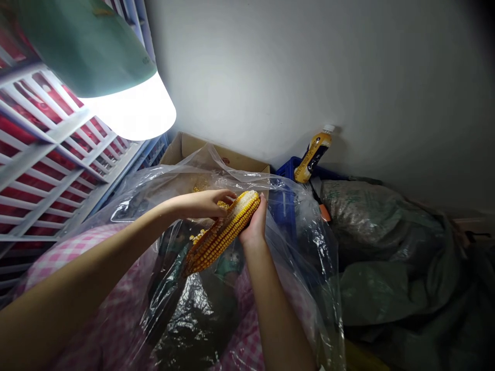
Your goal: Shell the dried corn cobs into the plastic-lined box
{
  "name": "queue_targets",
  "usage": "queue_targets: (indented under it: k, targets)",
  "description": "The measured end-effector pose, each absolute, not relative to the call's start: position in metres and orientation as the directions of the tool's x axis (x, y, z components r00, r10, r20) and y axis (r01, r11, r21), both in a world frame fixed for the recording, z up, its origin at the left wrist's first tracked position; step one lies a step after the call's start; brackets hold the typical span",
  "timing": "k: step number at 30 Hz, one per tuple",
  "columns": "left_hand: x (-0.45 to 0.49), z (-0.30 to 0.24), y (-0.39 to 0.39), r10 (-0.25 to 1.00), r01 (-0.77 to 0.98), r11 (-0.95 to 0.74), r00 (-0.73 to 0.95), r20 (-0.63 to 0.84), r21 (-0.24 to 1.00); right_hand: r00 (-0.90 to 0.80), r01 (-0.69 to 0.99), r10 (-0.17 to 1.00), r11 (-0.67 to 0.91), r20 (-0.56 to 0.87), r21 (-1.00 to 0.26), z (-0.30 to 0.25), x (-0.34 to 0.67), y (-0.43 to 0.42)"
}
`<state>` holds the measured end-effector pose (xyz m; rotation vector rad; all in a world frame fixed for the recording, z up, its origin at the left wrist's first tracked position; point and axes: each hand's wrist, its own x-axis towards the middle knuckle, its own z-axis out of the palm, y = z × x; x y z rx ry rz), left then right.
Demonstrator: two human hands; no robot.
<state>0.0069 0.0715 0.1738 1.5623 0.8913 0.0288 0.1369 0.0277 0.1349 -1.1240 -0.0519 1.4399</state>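
A yellow ear of corn (222,234) slants over a clear plastic bag (305,242). My right hand (254,225) is closed round its upper right part, with the thumb near the pale end. From the other side, my left hand (207,204) presses curled fingers against the ear; its fingertips are partly hidden. Along that side a strip without kernels shows, brownish toward the lower tip. Loose corn kernels (196,237) are seen beneath the left hand, and a few more lie farther back in the bag.
A lit lamp (135,111) hangs close at upper left, before a slatted plastic crate (58,149). Behind the bag stands a cardboard box (240,161). A drink bottle (314,154) leans by a blue crate (284,206); a stuffed sack (363,221) lies right.
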Motion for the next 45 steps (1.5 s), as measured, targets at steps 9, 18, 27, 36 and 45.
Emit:
queue_targets:
  k: [9,18,27,36,45]
  targets:
    - [0.004,0.179,0.07,0.491,0.533,-0.001,0.737,-0.464,0.846,0.162,-0.79,0.754,-0.288,-0.637,-0.541,0.137,0.138,0.027]
    - [0.003,0.18,0.074,0.5,0.515,0.091,0.717,-0.486,0.852,0.241,-0.739,0.777,-0.242,-0.582,-0.629,0.136,0.142,0.027]
    - [-0.001,0.178,0.075,0.465,0.503,0.108,0.737,-0.491,0.858,0.212,-0.793,0.742,-0.25,-0.636,-0.556,0.146,0.144,0.027]
    - [-0.003,0.176,0.076,0.249,0.505,0.207,0.801,-0.544,0.838,0.246,-0.764,0.76,-0.231,-0.602,-0.603,0.145,0.146,0.026]
    - [-0.006,0.175,0.087,0.456,0.34,0.068,0.826,-0.332,0.938,0.289,-0.8,0.698,-0.199,-0.655,-0.565,0.152,0.157,0.029]
